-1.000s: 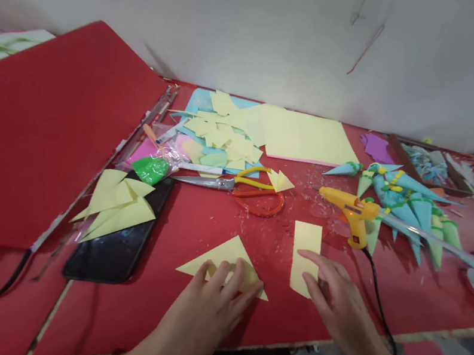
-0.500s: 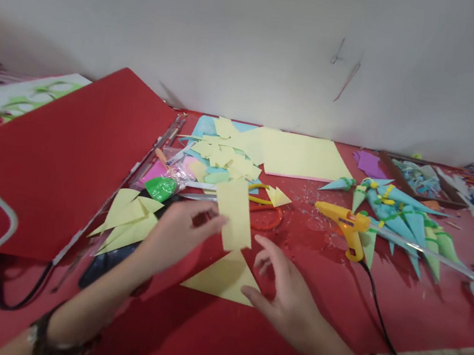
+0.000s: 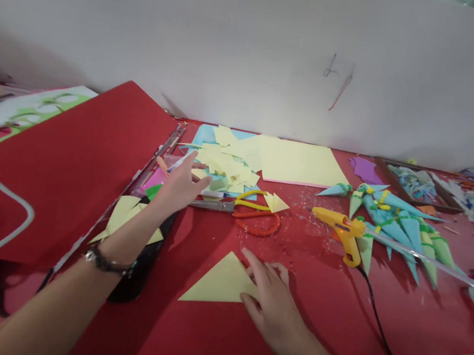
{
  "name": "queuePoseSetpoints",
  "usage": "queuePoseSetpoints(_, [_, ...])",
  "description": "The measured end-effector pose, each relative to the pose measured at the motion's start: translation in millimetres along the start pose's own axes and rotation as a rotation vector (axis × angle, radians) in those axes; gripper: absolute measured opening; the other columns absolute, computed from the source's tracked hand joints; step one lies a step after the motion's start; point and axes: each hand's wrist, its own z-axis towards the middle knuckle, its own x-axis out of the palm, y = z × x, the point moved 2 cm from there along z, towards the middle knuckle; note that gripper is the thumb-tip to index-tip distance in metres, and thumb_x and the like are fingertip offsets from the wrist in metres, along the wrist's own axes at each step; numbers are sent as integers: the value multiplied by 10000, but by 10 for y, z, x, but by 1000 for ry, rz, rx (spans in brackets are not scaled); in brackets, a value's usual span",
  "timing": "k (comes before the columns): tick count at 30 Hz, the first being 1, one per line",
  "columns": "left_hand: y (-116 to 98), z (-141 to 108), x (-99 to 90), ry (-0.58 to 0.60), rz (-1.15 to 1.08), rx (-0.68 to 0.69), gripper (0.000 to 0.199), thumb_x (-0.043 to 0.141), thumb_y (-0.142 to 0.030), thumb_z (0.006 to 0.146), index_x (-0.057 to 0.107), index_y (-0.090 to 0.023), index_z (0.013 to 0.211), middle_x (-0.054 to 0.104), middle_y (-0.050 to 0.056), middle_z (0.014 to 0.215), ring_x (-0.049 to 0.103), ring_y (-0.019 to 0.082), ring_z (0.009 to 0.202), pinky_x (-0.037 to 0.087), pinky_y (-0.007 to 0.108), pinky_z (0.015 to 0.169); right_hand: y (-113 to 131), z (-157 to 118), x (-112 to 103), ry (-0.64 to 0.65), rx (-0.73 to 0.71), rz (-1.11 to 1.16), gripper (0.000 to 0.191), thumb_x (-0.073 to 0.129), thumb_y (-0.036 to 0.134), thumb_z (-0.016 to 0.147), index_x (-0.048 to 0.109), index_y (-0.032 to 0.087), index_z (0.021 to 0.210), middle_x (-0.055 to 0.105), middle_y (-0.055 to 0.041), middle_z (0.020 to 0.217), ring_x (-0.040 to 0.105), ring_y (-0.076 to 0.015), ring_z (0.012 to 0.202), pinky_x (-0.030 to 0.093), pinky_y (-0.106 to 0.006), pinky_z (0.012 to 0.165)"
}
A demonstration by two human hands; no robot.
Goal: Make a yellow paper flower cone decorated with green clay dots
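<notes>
A yellow paper triangle [image 3: 219,283] lies flat near the front of the red table [image 3: 174,336]. My right hand [image 3: 273,299] rests over its right corner, fingers apart, holding nothing. Farther back, my left hand [image 3: 183,187] reaches to the edge of a heap of yellow paper scraps [image 3: 230,164], beside a whitish pen-like stick. Its thumb and fingers are apart and nothing shows in its grasp, though its palm side is partly hidden. Between the hands and the heap lie scissors [image 3: 257,217] with orange handles and a yellow-handled tool [image 3: 251,198].
At right, a yellow glue gun [image 3: 342,225] with its cord lies by several blue and green paper cones [image 3: 411,225]. Yellow sheets [image 3: 303,161] are stacked at the wall. Cut papers [image 3: 122,210] and a black phone [image 3: 136,276] lie under my left arm, near a red board [image 3: 58,184].
My left hand has moved forward and left to the scrap heap. The yellow paper rectangle beside it no longer shows as a separate piece. My right hand stays by the triangle.
</notes>
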Motion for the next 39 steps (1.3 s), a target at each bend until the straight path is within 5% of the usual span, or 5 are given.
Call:
queuePoseSetpoints(8, [-157, -921, 105, 492, 601, 777, 555, 347, 14, 766, 422, -265, 1240, 468, 16, 1272, 414, 162, 1154, 341, 322, 962, -77, 65, -187, 23, -40, 92, 250, 438, 33, 758, 576, 233, 816, 602, 20, 845, 539, -135, 864, 243, -358, 887])
queuePoseSetpoints(17, [-186, -1448, 230, 394, 719, 1115, 319, 336, -152, 895, 517, -246, 1141, 582, 0, 1153, 464, 126, 1089, 311, 269, 926, -155, 122, -248, 23, -227, 200, 169, 505, 35, 741, 560, 193, 769, 615, -15, 981, 541, -133, 911, 361, -267, 833])
queuePoseSetpoints(22, [-157, -1618, 378, 538, 726, 1002, 199, 427, -151, 858, 575, -162, 990, 640, 25, 931, 566, 167, 803, 421, 283, 664, -337, -12, -234, -24, -361, -91, 237, 507, 32, 729, 591, 205, 868, 581, -43, 1114, 492, -170, 1041, 332, -317, 907])
queuePoseSetpoints(29, [-79, -1723, 401, 409, 606, 819, 263, 393, -117, 861, 540, -162, 1074, 642, 37, 983, 598, 167, 801, 480, 274, 645, -379, -254, -204, -89, -472, -155, 126, 532, 269, 809, 589, 235, 916, 627, -17, 999, 530, -147, 935, 291, -332, 946])
queuePoseSetpoints(39, [51, -1596, 360, 292, 252, 386, 163, 453, -245, 850, 611, -209, 829, 627, 1, 826, 615, 126, 712, 489, 220, 620, -270, -205, -53, -152, -78, 10, 358, 358, 292, 898, 547, 172, 618, 544, -16, 644, 489, -122, 619, 365, -231, 586])
